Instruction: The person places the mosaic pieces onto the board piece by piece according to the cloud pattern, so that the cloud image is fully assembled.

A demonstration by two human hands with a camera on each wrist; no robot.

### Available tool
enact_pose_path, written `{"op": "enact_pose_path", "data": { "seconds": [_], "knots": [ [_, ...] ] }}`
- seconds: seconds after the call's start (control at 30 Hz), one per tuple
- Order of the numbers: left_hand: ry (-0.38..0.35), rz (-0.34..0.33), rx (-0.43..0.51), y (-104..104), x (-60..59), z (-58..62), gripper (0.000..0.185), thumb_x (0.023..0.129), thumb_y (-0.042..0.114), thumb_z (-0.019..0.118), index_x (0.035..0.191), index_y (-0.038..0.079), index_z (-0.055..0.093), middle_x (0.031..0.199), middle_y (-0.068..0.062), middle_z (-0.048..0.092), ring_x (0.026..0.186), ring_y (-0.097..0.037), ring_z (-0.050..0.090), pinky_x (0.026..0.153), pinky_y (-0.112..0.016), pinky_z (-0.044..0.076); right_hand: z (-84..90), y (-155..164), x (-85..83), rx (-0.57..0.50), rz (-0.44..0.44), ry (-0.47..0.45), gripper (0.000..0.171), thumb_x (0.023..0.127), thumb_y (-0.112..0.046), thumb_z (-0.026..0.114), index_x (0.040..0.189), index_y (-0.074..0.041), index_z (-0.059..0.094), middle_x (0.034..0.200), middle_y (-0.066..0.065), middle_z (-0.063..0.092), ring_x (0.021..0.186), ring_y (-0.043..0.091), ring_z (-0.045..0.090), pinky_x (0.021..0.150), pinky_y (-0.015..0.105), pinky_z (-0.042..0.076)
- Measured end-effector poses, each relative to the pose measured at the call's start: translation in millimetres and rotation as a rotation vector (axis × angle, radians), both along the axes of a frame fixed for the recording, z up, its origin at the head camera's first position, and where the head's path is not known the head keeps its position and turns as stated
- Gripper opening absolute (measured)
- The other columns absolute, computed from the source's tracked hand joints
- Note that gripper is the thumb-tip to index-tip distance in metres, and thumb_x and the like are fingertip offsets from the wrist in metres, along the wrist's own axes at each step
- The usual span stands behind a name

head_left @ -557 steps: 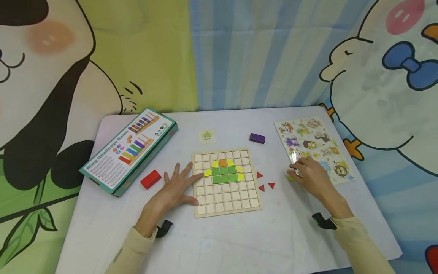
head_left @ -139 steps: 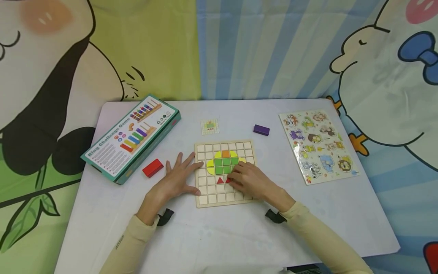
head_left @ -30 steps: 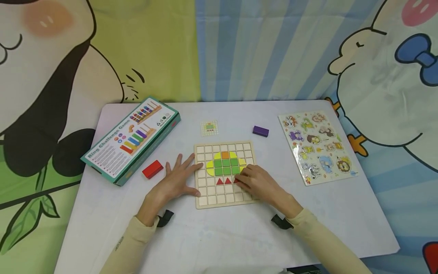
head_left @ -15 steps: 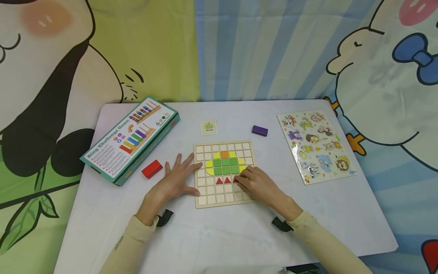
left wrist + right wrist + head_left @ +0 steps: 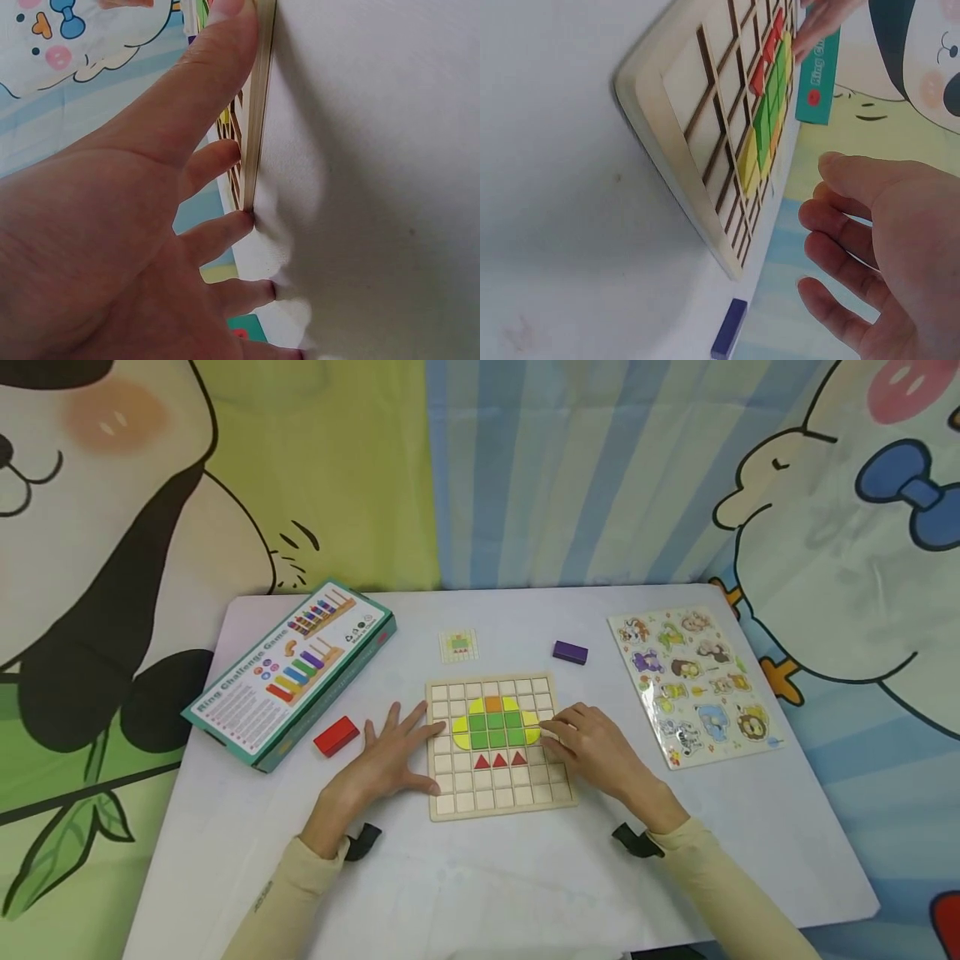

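Note:
A square wooden grid board point(image 5: 495, 797) lies on the table. Green squares point(image 5: 497, 730) fill its middle, with an orange square point(image 5: 492, 703) above and yellow rounded pieces point(image 5: 459, 739) at the corners and sides. Below them sit three red triangles point(image 5: 499, 761) in a row. My left hand point(image 5: 378, 768) spreads its fingers at the board's left side; in the left wrist view its thumb and nearest fingers touch the wooden edge. My right hand point(image 5: 592, 747) hovers by the board's right edge, fingers loosely bent, and the right wrist view shows nothing between them.
A teal-edged Ring Challenge Game box point(image 5: 288, 672) lies at the left, a red block point(image 5: 336, 737) near its front corner. Behind the board are a small pattern card point(image 5: 458, 646) and a purple block point(image 5: 570, 652). An animal picture board point(image 5: 693, 685) lies at the right.
Three red triangles went from the table onto the board, and a yellow piece filled the lower left. My right hand has just let go of the last triangle and drawn back right.

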State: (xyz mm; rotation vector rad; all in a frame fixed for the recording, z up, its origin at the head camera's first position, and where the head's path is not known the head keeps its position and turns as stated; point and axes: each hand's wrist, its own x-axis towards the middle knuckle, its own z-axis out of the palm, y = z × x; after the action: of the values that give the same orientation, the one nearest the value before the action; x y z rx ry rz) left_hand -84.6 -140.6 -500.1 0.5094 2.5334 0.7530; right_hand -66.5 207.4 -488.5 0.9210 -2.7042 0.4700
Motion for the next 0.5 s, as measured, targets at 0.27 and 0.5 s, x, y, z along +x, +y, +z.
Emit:
{"op": "enact_pose_path", "data": {
  "seconds": [0.27, 0.5],
  "knots": [
    [-0.003, 0.005, -0.017, -9, 3.1, -1.8, 0.101, 0.069, 0.045, 0.091, 0.155, 0.022, 0.043, 0.171, -0.011, 0.014, 0.156, -0.049, 0.000, 0.114, -0.080, -0.004, -3.3, 6, -6.0, -0.029, -0.014, 0.054, 0.028, 0.087, -0.020, 0.081, 0.111, -0.006, 0.076, 0.103, 0.007, 0.074, 0.098, 0.024, 0.065, 0.082, 0.038, 0.053],
    [0.190, -0.018, 0.062, 1, 11.3, 2.4, 0.098, 0.076, 0.054, 0.085, 0.156, 0.018, 0.041, 0.169, -0.005, 0.025, 0.158, -0.037, 0.013, 0.122, -0.070, 0.005, -1.8, 12, -3.0, -0.035, -0.035, 0.038, 0.040, 0.086, -0.021, 0.081, 0.121, -0.004, 0.071, 0.120, 0.012, 0.071, 0.114, 0.030, 0.063, 0.101, 0.048, 0.049]
  ]
}}
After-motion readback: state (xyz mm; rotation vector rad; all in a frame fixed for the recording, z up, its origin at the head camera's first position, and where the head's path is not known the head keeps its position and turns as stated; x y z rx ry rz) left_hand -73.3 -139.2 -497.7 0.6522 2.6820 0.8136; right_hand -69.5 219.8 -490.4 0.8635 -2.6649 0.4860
